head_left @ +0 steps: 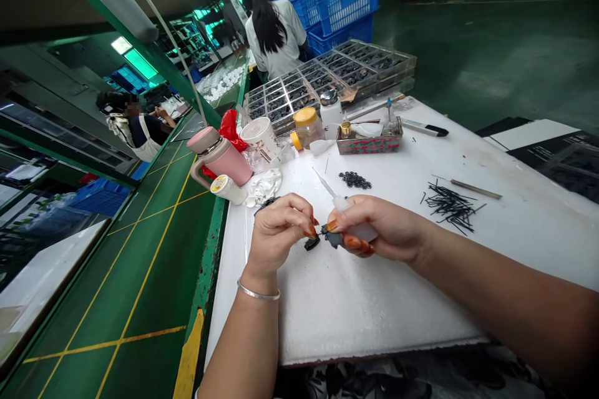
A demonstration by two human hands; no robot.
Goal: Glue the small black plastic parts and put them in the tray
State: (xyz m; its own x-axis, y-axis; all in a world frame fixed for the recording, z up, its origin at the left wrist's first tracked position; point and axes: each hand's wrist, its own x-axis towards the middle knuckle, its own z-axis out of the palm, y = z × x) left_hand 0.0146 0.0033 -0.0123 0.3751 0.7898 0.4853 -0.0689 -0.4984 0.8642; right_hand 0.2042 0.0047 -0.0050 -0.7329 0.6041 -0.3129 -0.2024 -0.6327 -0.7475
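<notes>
Well, the person's left hand [281, 230], a silver bangle [258, 291] on its wrist, pinches a small black moulded part [312, 243] in orange-nailed fingertips, above the middle of the white-topped table [355, 312]. The hands are close together, almost meeting at that part. The right hand [381, 229] grips a slim white squeeze bottle [342, 202], its thin nozzle angled up and left. Toward the far left corner stand a pink insulated tumbler [222, 156], a white paper cup [262, 140] and a yellow-lidded glass jar [309, 128]. Past the hands lies a small heap of black rings [354, 180]. Near the right edge lies a scattered pile of thin black rods [449, 206].
</notes>
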